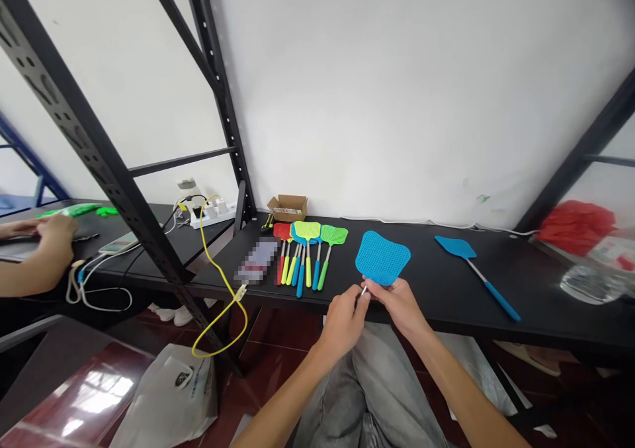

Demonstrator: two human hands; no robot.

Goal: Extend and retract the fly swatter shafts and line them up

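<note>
Pinching silver shaft (364,290) in left hand (344,319), blue swatter head (382,256) in right hand (399,304); might bend between grips if overtwisted.

- Dressed in grey trousers (397,382), denim-like and washed-looking, in view just below the front edge of the black table (446,296).
- Faded to a paler grey along the thighs near the table, shaded darker between the legs.
- Creased and bunched at the lap, on the side farther from the table, with long, soft folds across the cloth.
- Bare-armed as far as the view reaches: left forearm (297,382) and right forearm (461,375) on the near side of the table, both tapering to slim wrists.
- Bare-handed at the table's front edge: left hand (344,319), right hand (399,302), slender in the fingers.
</note>
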